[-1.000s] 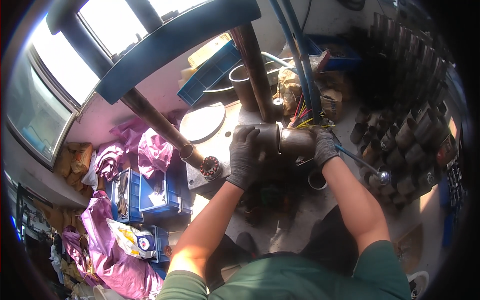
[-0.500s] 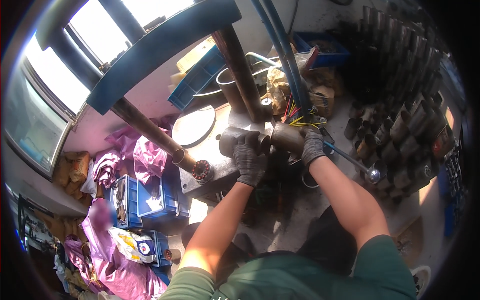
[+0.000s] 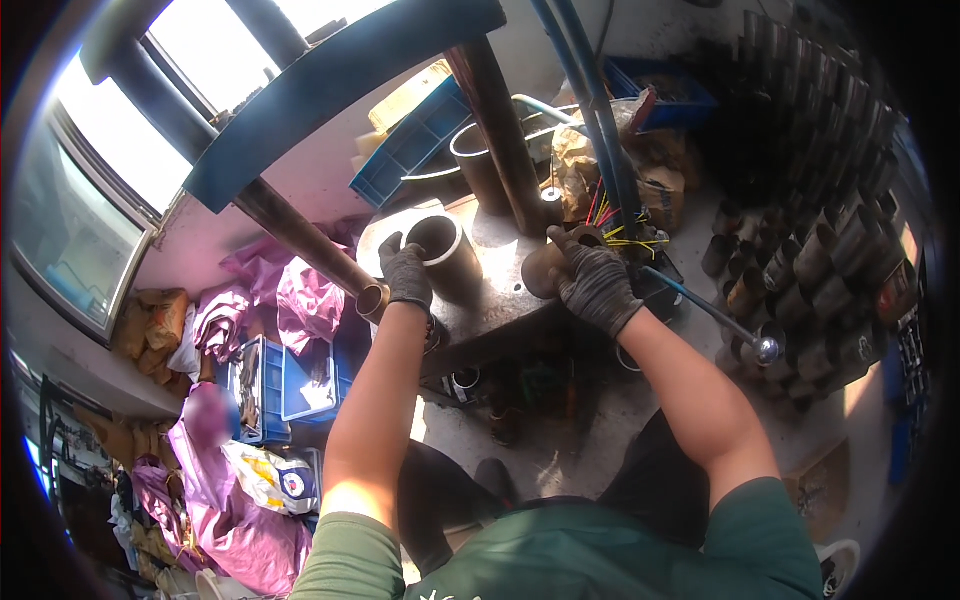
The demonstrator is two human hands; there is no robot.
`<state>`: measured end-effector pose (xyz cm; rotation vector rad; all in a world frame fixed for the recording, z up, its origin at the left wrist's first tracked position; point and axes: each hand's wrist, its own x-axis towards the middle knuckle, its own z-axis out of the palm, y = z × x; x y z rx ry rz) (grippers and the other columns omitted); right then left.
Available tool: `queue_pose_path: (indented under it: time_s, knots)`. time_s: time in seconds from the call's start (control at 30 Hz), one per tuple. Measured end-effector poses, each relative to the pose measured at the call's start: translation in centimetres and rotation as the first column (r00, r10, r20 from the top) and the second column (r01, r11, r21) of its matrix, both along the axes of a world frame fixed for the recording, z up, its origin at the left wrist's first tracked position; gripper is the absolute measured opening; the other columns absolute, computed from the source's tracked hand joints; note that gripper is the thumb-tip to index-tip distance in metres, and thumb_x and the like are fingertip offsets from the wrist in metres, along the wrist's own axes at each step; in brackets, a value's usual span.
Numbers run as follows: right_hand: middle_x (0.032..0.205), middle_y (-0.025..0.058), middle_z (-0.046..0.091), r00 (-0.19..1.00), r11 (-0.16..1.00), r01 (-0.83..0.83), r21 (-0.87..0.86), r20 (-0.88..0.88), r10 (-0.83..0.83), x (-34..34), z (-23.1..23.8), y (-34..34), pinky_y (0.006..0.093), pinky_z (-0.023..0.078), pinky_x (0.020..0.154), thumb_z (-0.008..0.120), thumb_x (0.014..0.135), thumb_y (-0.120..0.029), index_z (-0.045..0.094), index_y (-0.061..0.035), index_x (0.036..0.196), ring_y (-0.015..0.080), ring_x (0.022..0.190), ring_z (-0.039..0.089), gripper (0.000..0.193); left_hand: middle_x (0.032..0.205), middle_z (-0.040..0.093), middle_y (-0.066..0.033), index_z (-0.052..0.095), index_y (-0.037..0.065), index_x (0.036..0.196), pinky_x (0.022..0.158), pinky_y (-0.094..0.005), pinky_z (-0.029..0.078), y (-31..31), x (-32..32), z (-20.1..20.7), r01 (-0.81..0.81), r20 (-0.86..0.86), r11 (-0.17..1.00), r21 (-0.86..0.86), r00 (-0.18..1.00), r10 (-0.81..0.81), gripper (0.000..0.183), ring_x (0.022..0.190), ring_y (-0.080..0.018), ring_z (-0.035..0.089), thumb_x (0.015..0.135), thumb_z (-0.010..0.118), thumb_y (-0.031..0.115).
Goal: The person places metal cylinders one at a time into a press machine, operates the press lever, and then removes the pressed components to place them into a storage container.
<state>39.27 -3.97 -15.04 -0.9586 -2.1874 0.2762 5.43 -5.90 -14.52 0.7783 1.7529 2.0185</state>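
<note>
Both my hands wear dark grey gloves. My left hand (image 3: pixel 405 275) grips the left side of a wide metal sleeve (image 3: pixel 455 265), its thumb at the rim. That sleeve stands on the metal worktable (image 3: pixel 492 312), its open top tilted slightly toward me. My right hand (image 3: pixel 598 285) is closed round a shorter metal cylinder (image 3: pixel 541 271) at the table's right part, with its far end partly hidden by the fingers. A gap separates the two pieces. A pale round disc (image 3: pixel 375 240) shows partly behind my left hand.
A blue press frame (image 3: pixel 340 95) with steel columns arches over the table. Another sleeve (image 3: pixel 478 175) stands at the back. A ball-ended lever (image 3: pixel 765 349) juts out at right, near many stacked metal tubes (image 3: pixel 800 260). Blue crates (image 3: pixel 310 385) and purple sacks (image 3: pixel 215 480) lie at left.
My left hand has moved left with the wide sleeve, which went from lying sideways to standing mouth up. My right hand has shifted slightly left with its cylinder; the two pieces are farther apart.
</note>
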Motion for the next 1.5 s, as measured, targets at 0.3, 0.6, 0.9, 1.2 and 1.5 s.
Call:
queue_pose_path:
  time_s: [0.3,0.6,0.9,1.2,1.5]
  knots:
    - [0.096,0.0216,0.074,0.961,0.995,-0.055,-0.089,0.266,0.077,-0.4,1.7,0.2,0.0473,0.054,0.090,0.071,0.089,-0.016,0.037,-0.0176,0.162,0.0375,0.089,0.073,0.080,0.095,0.065,-0.0058,0.068,0.005,0.113,0.077,-0.0351,0.055,-5.0,-2.4,-2.4,0.145,-0.102,0.973,-0.180,0.981,-0.165,0.025,0.089,-0.0183,0.065,0.092,0.069,0.017]
    - [0.114,0.0072,0.074,0.986,0.991,-0.020,0.134,0.169,-0.002,-3.6,3.7,-0.6,0.0458,0.040,0.113,0.080,0.077,-0.016,0.063,-0.0171,0.137,0.0301,0.111,0.068,0.062,0.111,0.072,-0.0129,0.069,0.009,0.116,0.088,-0.0374,0.058,-16.0,2.1,-5.4,-0.153,-0.623,0.883,-0.444,0.761,-0.182,0.031,0.097,-0.0250,0.073,0.088,0.078,0.017]
    - [0.116,0.0121,0.070,1.000,0.926,0.007,0.377,-0.031,0.005,-4.2,1.7,-0.2,0.0497,0.043,0.111,0.076,0.078,-0.009,0.069,-0.0106,0.125,0.0328,0.114,0.063,0.048,0.129,0.066,-0.0131,0.069,0.018,0.122,0.097,-0.0470,0.054,-15.6,1.9,-4.1,-0.136,-0.607,0.706,-0.696,0.637,-0.475,0.034,0.113,-0.0348,0.067,0.089,0.074,0.025]
    - [0.134,0.0103,0.063,0.882,0.820,-0.423,-0.386,-0.384,0.275,-2.8,0.9,-3.5,0.0324,0.059,0.086,0.069,0.088,0.004,0.061,-0.0020,0.134,0.0144,0.099,0.068,0.047,0.122,0.069,-0.0131,0.061,0.000,0.134,0.094,-0.0359,0.058,-16.5,6.6,-3.0,0.687,0.280,0.713,0.141,0.663,-0.695,0.040,0.109,-0.0231,0.069,0.103,0.061,0.025]
    - [0.138,0.0133,0.063,0.797,0.373,-0.604,-0.704,-0.540,0.271,-3.3,1.2,-7.0,0.0382,0.048,0.112,0.077,0.096,-0.017,0.045,-0.0022,0.153,0.0221,0.130,0.059,0.067,0.151,0.055,-0.0087,0.047,0.006,0.153,0.117,-0.0353,0.043,-16.2,8.4,-3.5,0.692,0.430,0.371,0.619,0.096,-0.898,0.050,0.138,-0.0205,0.053,0.113,0.037,0.034]
